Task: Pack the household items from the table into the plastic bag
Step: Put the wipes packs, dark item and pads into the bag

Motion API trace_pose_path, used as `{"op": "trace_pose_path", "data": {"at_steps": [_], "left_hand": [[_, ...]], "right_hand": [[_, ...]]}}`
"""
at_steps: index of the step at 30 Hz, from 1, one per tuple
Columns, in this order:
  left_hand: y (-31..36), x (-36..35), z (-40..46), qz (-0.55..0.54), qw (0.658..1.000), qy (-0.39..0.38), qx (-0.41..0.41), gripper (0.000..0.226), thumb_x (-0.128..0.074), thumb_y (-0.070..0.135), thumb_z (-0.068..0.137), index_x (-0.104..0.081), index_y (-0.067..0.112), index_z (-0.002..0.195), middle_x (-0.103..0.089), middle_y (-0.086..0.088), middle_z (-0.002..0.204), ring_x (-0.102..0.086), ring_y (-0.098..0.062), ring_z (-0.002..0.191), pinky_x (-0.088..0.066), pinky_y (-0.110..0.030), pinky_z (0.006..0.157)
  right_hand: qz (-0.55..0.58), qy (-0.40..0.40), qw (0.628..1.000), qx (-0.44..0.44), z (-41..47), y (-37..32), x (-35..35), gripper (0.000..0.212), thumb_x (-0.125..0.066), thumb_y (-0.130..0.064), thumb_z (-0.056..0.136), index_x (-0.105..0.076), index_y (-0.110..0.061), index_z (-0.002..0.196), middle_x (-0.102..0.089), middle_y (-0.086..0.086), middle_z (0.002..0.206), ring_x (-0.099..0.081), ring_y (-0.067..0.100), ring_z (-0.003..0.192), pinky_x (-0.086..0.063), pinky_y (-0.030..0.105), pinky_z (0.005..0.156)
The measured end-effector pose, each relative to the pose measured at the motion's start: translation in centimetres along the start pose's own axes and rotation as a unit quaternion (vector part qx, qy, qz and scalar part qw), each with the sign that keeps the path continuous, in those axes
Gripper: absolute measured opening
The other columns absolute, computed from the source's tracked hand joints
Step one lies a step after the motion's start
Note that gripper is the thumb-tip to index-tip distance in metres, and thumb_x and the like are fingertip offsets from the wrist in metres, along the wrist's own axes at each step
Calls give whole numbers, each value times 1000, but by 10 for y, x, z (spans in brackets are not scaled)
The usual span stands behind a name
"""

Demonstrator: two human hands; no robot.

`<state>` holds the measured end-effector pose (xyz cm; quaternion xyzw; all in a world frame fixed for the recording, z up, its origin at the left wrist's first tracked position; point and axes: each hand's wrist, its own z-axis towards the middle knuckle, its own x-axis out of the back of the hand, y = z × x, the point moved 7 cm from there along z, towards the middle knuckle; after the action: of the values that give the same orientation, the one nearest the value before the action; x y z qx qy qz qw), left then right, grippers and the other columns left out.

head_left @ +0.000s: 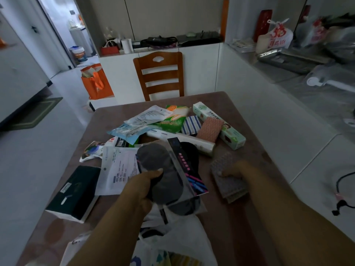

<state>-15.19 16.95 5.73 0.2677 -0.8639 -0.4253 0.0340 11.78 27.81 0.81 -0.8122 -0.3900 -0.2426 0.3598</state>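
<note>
My left hand [142, 191] grips a clear packet of dark round pads [163, 173]; my right hand [236, 169] clasps a grey scouring sponge [227, 179]. I'd lower both straight into the white plastic bag [184, 233] at the surface's [245, 217] near edge, packet first and flat.

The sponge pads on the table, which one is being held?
The grey pad, under the right hand by the near edge. The pink pad lies untouched against the green box.

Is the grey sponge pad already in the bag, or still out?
Still out. The right hand holds the sponge pad over the table, away from the white bag.
</note>
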Motion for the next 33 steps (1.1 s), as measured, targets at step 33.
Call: {"op": "trace_pose_path", "data": {"at_steps": [33], "left_hand": [[78, -19, 101, -48, 996, -65, -34, 44, -67, 22, 83, -63, 7, 125, -71, -17, 115, -68, -33, 102, -57, -41, 77]], "right_hand": [[349, 232, 887, 191, 42, -159, 73, 24, -54, -32, 89, -61, -10, 85, -65, 9, 85, -62, 30, 89, -45, 31, 70]]}}
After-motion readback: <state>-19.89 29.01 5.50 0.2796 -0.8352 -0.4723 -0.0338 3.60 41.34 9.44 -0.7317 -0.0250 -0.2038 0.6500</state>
